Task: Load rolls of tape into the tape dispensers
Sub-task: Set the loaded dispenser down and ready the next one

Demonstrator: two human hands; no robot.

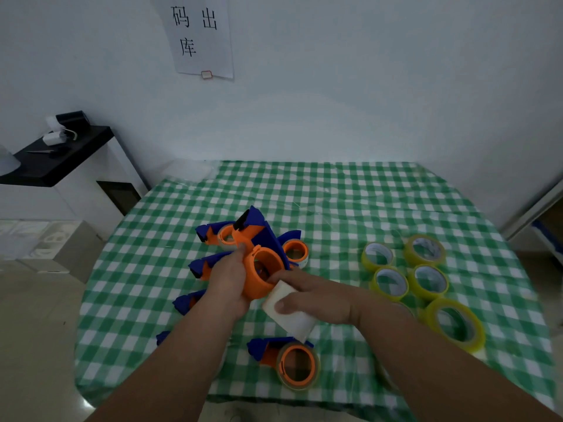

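Observation:
My left hand (227, 283) grips an orange and blue tape dispenser (259, 263) above the table, its orange hub facing me. My right hand (313, 295) holds a whitish tape roll (291, 315) edge-on right beside the hub, touching it. Several yellow tape rolls (425, 280) lie flat to the right. A loaded dispenser (289, 360) lies near the front edge. More blue and orange dispensers (213, 236) lie behind and to the left of my left hand, partly hidden by it.
The table wears a green and white checked cloth (335, 202). A black-topped white cabinet (61, 159) stands at the left against the wall. A paper sign (201, 35) hangs on the wall behind.

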